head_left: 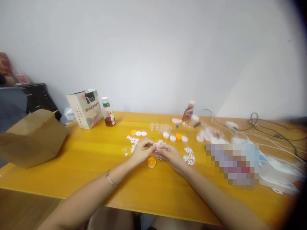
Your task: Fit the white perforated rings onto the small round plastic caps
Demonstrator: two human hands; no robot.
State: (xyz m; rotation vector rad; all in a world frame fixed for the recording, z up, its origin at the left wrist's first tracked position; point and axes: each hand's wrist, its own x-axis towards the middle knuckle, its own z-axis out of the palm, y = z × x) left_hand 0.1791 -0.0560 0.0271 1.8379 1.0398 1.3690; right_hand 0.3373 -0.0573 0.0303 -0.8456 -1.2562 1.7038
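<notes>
My left hand (142,150) and my right hand (170,155) meet over the middle of the wooden table, fingertips pinched together. What they hold between them is too small and blurred to name. White perforated pieces (158,142) show just behind the fingers. Below the hands sits an orange round cap (151,162) with a pale rim. To the right of my right hand is a cluster of white perforated pieces (189,156). Small white round parts (132,139) lie in rows beyond my left hand.
Clear little cups (157,126) and white and orange caps (172,138) line the table's far side. A paper bag (85,110), a jar (109,115) and a brown bottle (188,112) stand behind. Cables (254,124) and plastic bags (275,172) cover the right end.
</notes>
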